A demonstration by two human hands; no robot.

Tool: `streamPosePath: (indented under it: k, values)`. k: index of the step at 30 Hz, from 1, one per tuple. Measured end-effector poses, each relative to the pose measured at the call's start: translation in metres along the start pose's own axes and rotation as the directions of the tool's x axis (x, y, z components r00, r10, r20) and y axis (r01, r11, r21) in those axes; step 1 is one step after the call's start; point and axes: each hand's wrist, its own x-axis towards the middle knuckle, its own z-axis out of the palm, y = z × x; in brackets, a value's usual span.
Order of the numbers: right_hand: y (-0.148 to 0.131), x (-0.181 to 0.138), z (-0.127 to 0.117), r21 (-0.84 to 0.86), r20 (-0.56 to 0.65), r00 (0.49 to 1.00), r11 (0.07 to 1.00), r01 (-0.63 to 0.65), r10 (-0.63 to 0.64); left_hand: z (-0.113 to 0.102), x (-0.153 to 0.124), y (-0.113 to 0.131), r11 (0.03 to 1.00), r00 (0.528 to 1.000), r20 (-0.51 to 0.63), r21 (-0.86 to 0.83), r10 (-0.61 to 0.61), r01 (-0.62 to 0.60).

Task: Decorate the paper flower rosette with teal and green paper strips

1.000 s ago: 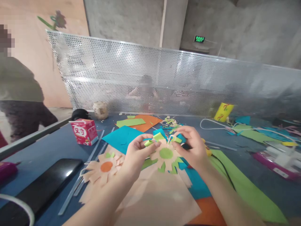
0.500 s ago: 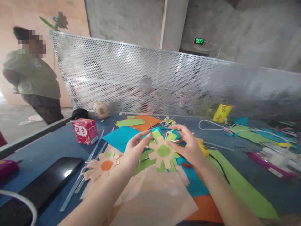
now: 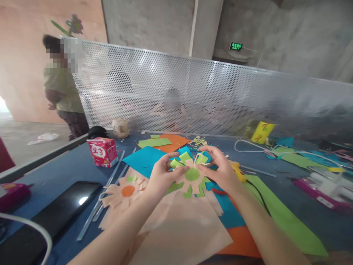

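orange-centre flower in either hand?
No: the orange-centre flower lies on the table, while left hand and right hand hold the green-centre flower.

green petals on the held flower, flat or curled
Curled: the top green petals roll upward above the paper flower, pinched by left hand and right hand.

Between left hand (image 3: 161, 176) and right hand (image 3: 220, 171): paper flower (image 3: 190, 176), held above paper sheet (image 3: 182, 232) on table (image 3: 55, 173). Left of it, second paper flower (image 3: 125, 193); farther left, carton (image 3: 102, 151). Behind everything, perforated screen (image 3: 220, 99).
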Motion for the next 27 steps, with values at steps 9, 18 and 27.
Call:
streamPosePath:
  k: [9, 18, 27]
  values:
    - [0.002, 0.001, 0.001, -0.066, -0.025, 0.999, 0.998, 0.024, -0.026, -0.004, -0.001, -0.001, 0.913, 0.973, -0.021, 0.349, 0.231, -0.21]
    - [0.002, 0.001, 0.0, -0.055, -0.038, 0.998, 0.998, 0.041, -0.044, -0.006, -0.006, 0.009, 0.822, 0.922, 0.017, 0.447, 0.387, -0.353]
    - [0.002, -0.001, 0.0, -0.065, -0.073, 0.992, 0.993, 0.098, -0.103, -0.005, -0.009, 0.009, 0.769, 0.872, 0.069, 0.441, 0.485, -0.463]
